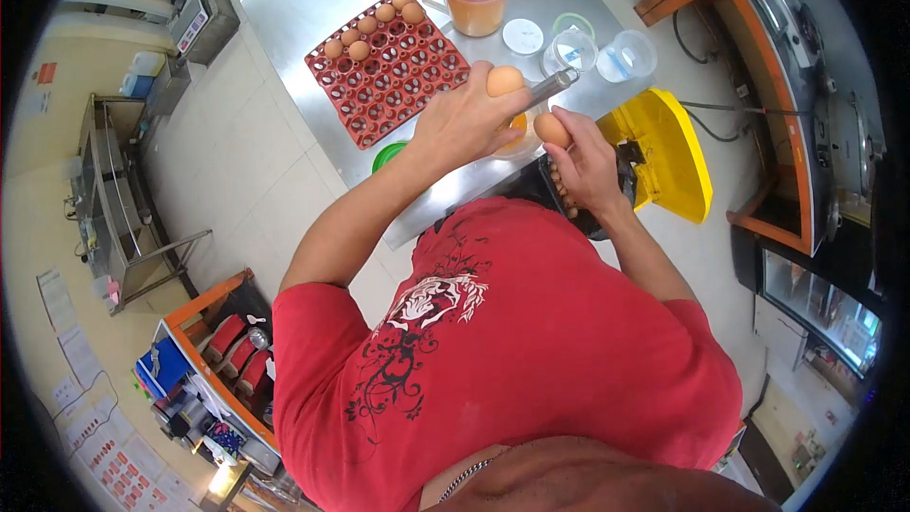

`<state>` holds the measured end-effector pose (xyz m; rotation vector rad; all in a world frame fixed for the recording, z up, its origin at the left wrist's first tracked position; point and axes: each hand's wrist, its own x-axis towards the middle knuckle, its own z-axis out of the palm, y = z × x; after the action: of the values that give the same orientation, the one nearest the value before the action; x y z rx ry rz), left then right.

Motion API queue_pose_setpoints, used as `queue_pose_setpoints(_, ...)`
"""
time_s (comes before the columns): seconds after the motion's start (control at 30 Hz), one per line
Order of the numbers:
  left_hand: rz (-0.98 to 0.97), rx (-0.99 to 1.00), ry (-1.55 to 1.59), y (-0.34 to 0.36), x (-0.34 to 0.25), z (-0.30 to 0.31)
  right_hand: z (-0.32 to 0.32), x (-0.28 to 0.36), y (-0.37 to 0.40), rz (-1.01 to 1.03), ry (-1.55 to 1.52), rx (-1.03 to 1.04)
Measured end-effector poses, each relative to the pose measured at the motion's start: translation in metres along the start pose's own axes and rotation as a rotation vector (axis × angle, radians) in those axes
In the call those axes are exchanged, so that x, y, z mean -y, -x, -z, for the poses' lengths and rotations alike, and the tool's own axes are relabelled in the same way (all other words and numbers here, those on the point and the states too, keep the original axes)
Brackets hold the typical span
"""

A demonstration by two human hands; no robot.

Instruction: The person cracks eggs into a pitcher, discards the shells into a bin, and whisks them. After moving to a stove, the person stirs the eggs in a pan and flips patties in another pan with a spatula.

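Observation:
My left hand (464, 120) is closed around a brown egg (504, 81), above a clear container (519, 142) with orange yolk (517, 125) in it. A metal tool handle (554, 85) with a ring at its end slants out beside that egg; its lower part is hidden by the hand. Another brown egg (551, 130) is pinched in my right hand (590, 159), close to the container's right side. Left of my hands, a red egg tray (389, 85) has several eggs (358, 50) along its far rows and bare cups nearer.
A red-lidded jug (477, 9) of orange liquid stands farther back. Beside it are a white lid (522, 36) and clear tubs (630, 55). A green lid (387, 154) lies near the table edge. Eggshells (561, 188) fill a black-lined bin with a yellow lid (678, 156).

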<state>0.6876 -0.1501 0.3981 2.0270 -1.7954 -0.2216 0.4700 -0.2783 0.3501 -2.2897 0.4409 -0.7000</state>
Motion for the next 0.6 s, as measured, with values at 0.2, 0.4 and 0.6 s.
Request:
queue_pose_setpoints(0.2, -0.118, 0.008, -0.048, -0.007, 0.0, -0.005, 0.004, 0.02, -0.025, -0.276, -0.185, 0.159)
queue_pose_setpoints(0.4, -0.056, 0.057, -0.074, -0.006, 0.005, 0.009, 0.001, 0.029, -0.047, -0.376, -0.266, 0.248)
queue_pose_setpoints(0.6, -0.056, 0.073, -0.079, -0.004, 0.021, 0.007, 0.002, 0.037, -0.056, -0.254, 0.036, 0.306)
